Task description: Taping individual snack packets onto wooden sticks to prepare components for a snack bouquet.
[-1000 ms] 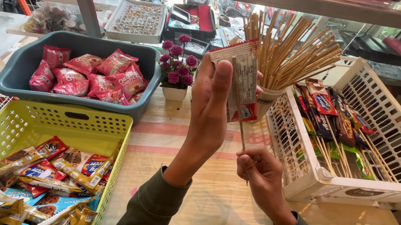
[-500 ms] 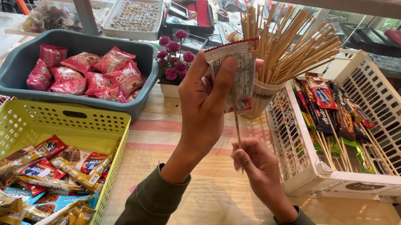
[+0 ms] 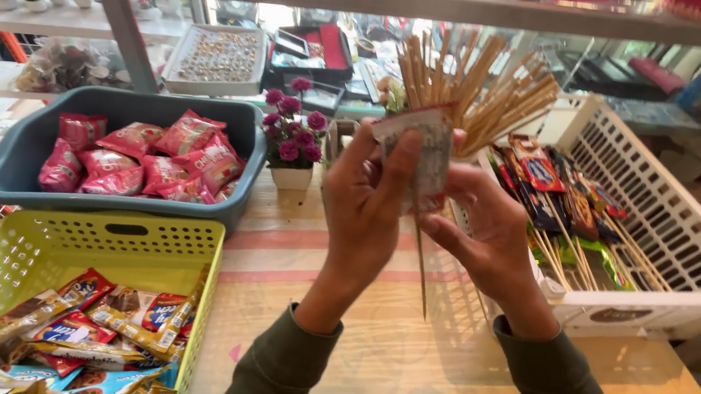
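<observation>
Two bare hands met at chest height above the pale wooden bench (image 3: 402, 361), both closed on one small flat snack packet in red and silver foil (image 3: 425, 157). The left hand (image 3: 363, 216) clasped the packet from the near side, fingers wrapped up over its front, while the right hand (image 3: 488, 226) pinched its lower edge, where a thin wooden skewer (image 3: 420, 262) hung straight down below the packet, its tip clear of the bench. Just behind the packet stood a bunch of long wooden sticks (image 3: 478, 84), fanned upright. To the right sat a white slatted plastic basket (image 3: 673, 225) holding wrapped sweets already on sticks. To the left stood a small white pot of pink flowers (image 3: 292, 133), then a grey-blue plastic tub (image 3: 29, 160) of red packets, and nearer, a lime-green perforated basket (image 3: 54, 247) of mixed chocolate bars.
</observation>
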